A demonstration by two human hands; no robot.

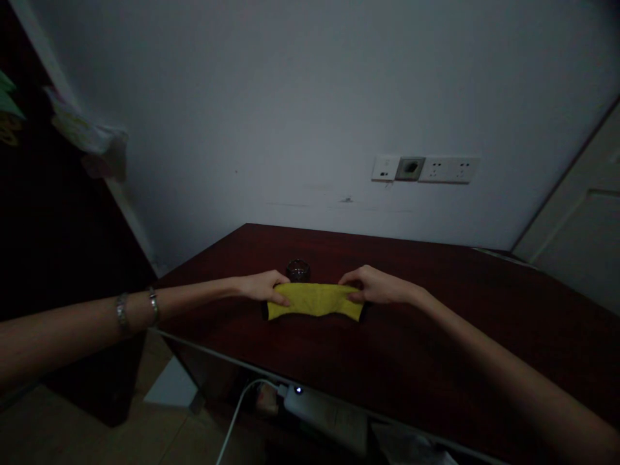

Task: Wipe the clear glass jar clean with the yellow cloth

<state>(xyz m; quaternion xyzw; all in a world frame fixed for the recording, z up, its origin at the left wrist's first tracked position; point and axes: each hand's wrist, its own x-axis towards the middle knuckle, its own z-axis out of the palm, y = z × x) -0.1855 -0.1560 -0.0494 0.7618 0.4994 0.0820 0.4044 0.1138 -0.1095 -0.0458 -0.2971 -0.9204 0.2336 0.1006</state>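
Your left hand (pixel 264 287) pinches the yellow cloth (pixel 314 301) at its 9 o'clock end, your right hand (pixel 375 288) at 3 o'clock, probably to stretch the fold flat on the table (pixel 436 336); a jar (pixel 298 269) sits at 12.

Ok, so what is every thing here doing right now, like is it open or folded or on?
yellow cloth: folded into a long band, lying on the table.
left hand: pinching the cloth's left end.
right hand: pinching the cloth's right end.
small jar: upright behind the cloth; too dark to tell if lidded.
power strip: below the table edge, small light on, white cable plugged in.
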